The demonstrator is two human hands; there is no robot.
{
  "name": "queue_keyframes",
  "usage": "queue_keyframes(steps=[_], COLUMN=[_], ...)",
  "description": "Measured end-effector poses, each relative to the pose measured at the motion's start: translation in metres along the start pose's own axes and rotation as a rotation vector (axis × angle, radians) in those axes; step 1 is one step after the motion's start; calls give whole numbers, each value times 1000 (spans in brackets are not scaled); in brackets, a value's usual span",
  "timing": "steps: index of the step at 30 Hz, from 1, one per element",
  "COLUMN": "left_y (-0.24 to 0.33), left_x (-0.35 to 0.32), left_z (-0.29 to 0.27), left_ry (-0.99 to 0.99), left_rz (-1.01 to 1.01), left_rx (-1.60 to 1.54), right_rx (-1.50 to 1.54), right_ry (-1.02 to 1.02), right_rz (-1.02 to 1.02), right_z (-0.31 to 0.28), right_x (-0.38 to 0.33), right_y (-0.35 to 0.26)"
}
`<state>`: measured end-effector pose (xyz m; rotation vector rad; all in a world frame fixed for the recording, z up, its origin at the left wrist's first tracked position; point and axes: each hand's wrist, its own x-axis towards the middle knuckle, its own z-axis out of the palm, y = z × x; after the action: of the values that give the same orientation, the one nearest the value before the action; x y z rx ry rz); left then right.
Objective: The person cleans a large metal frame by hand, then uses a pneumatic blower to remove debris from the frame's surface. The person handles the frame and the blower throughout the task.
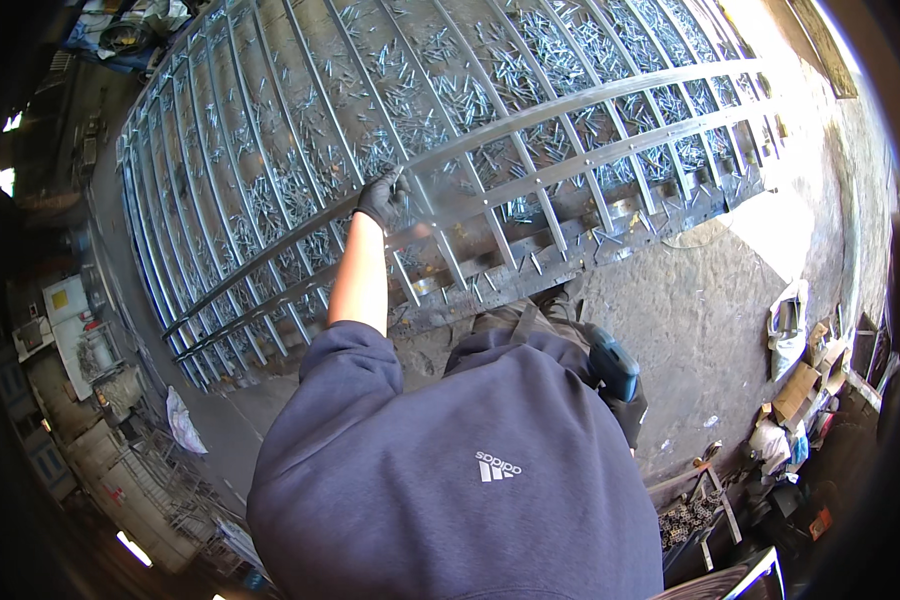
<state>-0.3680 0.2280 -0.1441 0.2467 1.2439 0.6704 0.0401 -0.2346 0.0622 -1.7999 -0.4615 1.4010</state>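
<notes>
1. A metal frame (315, 70) is spanning the top of the picture, its long bars running side by side from the upper left to the upper right.
2. Two rails are crossing those bars along the near side: the upper rail (590, 101) and, just below it, the lower rail (595, 157).
3. The left hand (380, 197), wearing a black glove, is touching the upper rail a little above and left of the picture's centre. Whether its fingers are closing round the metal cannot be told.
4. The right hand is not showing, so its state cannot be told, nor whether the hands are together or apart.
5. A bare left forearm (360, 280) is reaching up from the pushed-back sleeve of a dark sweatshirt (420, 470), which is filling the lower centre.
6. Many small metal pieces (460, 100) are lying scattered beneath and between the bars, appearing thickest toward the upper right.
7. A blue tool (613, 366) is showing beside the body, right of centre, its grip hidden.
8. A grey floor (680, 310) is spreading across the right, with strong light falling at the upper right.
9. A white bag (788, 350) and a cardboard box (796, 390) are sitting at the far right.
</notes>
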Motion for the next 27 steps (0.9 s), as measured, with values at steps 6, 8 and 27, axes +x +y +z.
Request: queue_keyframes(steps=[6,8,27], left_y=[2,4,-24], left_x=[8,11,19], left_z=[-7,-12,35], left_ry=[1,-30,296], left_rz=[36,78,831], left_rx=[101,166,553], right_rx=[77,38,-187], right_ry=[-10,28,246], right_rz=[6,10,59], right_z=[-3,-1,22], right_x=[-4,-6,-19], right_y=[8,5,-24])
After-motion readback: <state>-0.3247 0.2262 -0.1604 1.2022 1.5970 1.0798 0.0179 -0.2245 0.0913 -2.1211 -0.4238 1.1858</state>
